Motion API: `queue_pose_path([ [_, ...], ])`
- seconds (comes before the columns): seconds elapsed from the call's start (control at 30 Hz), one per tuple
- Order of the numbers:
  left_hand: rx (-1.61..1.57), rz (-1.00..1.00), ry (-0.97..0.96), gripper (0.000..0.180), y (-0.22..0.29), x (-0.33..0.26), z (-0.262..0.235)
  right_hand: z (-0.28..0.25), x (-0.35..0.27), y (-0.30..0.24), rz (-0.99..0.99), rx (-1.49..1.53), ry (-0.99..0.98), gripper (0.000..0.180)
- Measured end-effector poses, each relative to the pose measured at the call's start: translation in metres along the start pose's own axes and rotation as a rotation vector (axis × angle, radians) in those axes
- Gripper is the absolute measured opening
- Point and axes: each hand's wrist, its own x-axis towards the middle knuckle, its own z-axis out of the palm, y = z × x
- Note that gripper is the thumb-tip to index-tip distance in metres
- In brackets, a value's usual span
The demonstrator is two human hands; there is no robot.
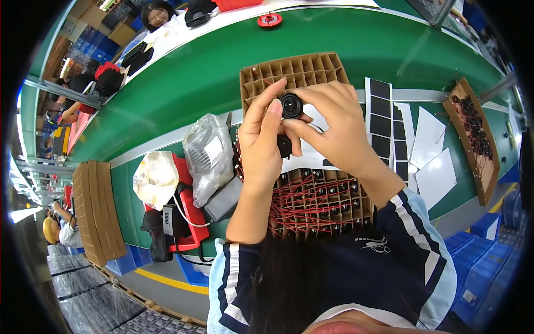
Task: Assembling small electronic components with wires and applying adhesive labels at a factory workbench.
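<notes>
In front of my chest, both hands are closed around a small black round part (291,106) with ringed edges and a shiny centre, like a lens or small speaker. My left hand (261,136) has its thumb and fingers at the part's left side. From the other side, the thumb and forefinger of my right hand (336,119) grip it. A second black round part (284,146) sits lower, against my left palm. Beneath my hands lies a divided cardboard box (364,209) with several black parts and tangled red wires (300,203).
Beyond my hands is another divided cardboard box (328,64). To the left are a plastic bag (208,156) and a red device (192,217). Sheets of black labels (380,119) and a cardboard tray of wired parts (484,161) lie right. A red disc (270,20) sits far off.
</notes>
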Motion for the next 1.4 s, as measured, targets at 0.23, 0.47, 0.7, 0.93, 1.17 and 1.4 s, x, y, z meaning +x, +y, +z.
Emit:
queue_pose_path([
  [0.23, 0.071, 0.063, 0.066, 0.030, 0.000, -0.001, -0.002, -0.001, 0.004, -0.001, 0.065, 0.044, 0.022, 0.031],
  [0.47, 0.023, 0.100, 0.121, 0.023, -0.005, -0.001, -0.006, -0.005, 0.002, -0.002, 0.028, 0.132, -0.064, 0.018],
  [0.7, 0.073, 0.146, 0.153, 0.022, -0.004, -0.001, -0.006, -0.006, 0.000, -0.007, 0.093, 0.277, -0.113, 0.013],
  [0.93, 0.027, 0.089, 0.202, 0.020, 0.002, 0.001, -0.001, -0.007, 0.004, -0.007, 0.108, 0.413, -0.176, 0.011],
  [1.17, -0.184, 0.003, 0.082, 0.015, -0.002, -0.002, -0.007, 0.001, 0.004, 0.007, 0.168, 0.590, -0.158, 0.013],
  [1.4, -0.196, -0.047, 0.078, 0.016, 0.001, -0.001, -0.006, 0.000, 0.003, 0.004, 0.159, 0.540, -0.178, 0.013],
])
